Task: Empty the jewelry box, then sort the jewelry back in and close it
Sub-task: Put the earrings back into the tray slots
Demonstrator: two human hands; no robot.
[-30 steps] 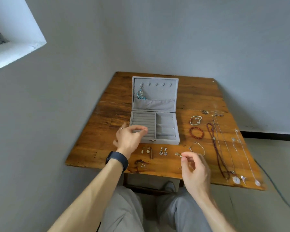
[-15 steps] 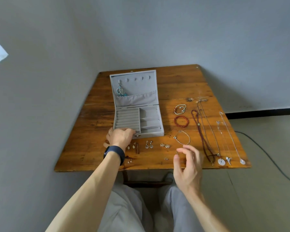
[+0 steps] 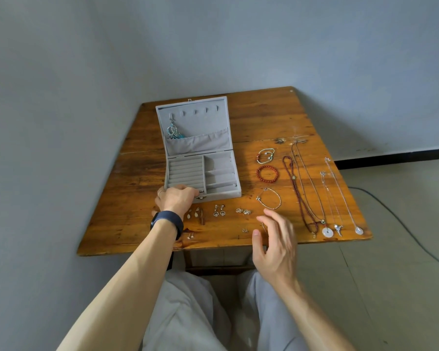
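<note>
1. Hands sit apart: your left hand reaches forward on a nearly straight arm and rests at the front-left corner of the jewelry box. Its knuckles face up and its fingers curl down over the ring-roll section.
2. Those fingertips are hidden behind the knuckles, so you cannot tell whether they pinch anything or only touch the box.
3. A dark wristband wraps that wrist.
4. Your right hand hovers over the front edge of the tabletop, palm turned leftward, fingers loose and spread, holding nothing.
5. The box stands open on the tabletop, left of the middle, with its lid tipped back. A turquoise piece hangs from a hook inside the lid, its lower end tucked into the lid pocket.
6. Right of the box lie a red bead bracelet, a silver bangle and several long necklaces. Earring pairs lie in front of it.
7. A tiny stud lies just beside your right thumb, too small to make out.
</note>
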